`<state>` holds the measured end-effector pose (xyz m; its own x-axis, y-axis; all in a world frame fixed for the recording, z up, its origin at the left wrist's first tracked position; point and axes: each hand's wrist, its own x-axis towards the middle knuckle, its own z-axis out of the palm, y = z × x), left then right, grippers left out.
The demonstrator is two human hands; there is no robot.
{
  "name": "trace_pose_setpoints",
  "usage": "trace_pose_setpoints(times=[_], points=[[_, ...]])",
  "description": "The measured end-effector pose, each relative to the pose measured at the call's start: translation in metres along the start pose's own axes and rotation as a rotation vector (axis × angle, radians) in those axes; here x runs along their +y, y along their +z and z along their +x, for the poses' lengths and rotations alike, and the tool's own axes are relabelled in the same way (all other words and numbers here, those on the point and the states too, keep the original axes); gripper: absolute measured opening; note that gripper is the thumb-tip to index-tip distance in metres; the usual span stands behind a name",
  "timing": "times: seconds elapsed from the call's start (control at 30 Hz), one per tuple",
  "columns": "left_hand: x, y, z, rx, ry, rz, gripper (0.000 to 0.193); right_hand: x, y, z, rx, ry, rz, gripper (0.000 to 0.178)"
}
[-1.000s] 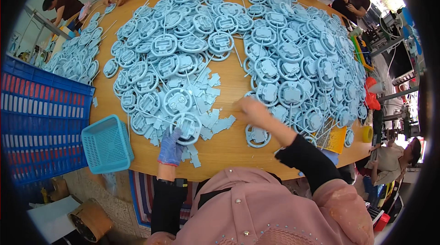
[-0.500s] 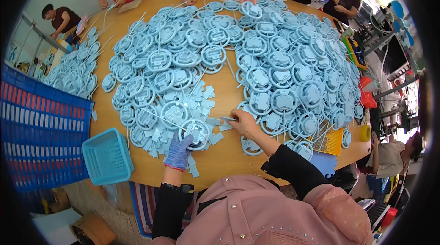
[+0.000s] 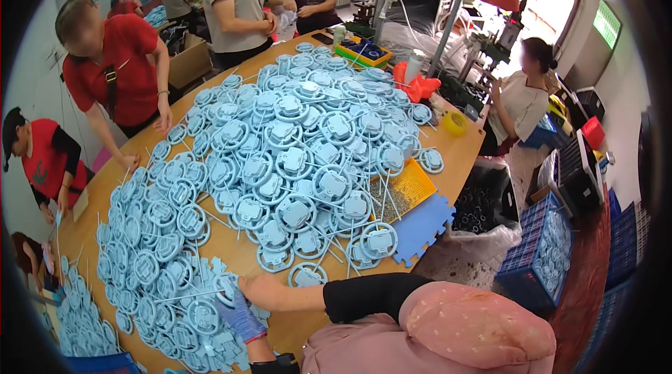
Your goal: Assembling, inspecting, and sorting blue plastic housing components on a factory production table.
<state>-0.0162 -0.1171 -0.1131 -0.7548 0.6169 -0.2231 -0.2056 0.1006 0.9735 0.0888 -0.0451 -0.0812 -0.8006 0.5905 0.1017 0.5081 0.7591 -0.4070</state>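
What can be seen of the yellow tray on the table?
The yellow tray is a shallow, rectangular basket of what looks like plastic, with a fine mesh floor. It lies flat near the table's right edge. Small dark pieces lie inside it. Light blue round parts and thin white sticks cover its left side. A blue puzzle-edged foam mat lies right beside its near edge. No hand touches it.

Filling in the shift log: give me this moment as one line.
left hand: blue glove, on light-blue plastic part | right hand: bare, touching same part | parts pile on wooden table
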Motion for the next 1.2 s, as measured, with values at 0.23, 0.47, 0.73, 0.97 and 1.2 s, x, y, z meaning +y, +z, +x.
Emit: trace_pose_setpoints(times=[0.23, 0.47, 0.73, 0.97, 1.2], points=[[-0.047, -0.04, 0.024, -0.055, 0.11, -0.151, 0.059, -0.027, 0.002, 0.001, -0.159, 0.213, 0.379, 0.052], [0.042, -0.018, -0.008, -0.202, -0.125, -0.133, 0.072, 0.025, -0.017, 0.019, 0.167, 0.244, 0.754, 0.059], [0.05, -0.031, -0.017, -0.128, -0.158, -0.27, 0.054, -0.016, -0.024, 0.017, 0.218, 0.105, 0.601, 0.029], [0.066, -0.036, -0.019, -0.149, -0.244, -0.597, 0.051, 0.004, -0.016, 0.019, -0.084, 0.432, 1.49, 0.017], [0.065, -0.039, -0.017, -0.295, -0.066, -0.131, 0.06, 0.002, -0.012, 0.019, -0.156, 0.636, 1.42, 0.026]])
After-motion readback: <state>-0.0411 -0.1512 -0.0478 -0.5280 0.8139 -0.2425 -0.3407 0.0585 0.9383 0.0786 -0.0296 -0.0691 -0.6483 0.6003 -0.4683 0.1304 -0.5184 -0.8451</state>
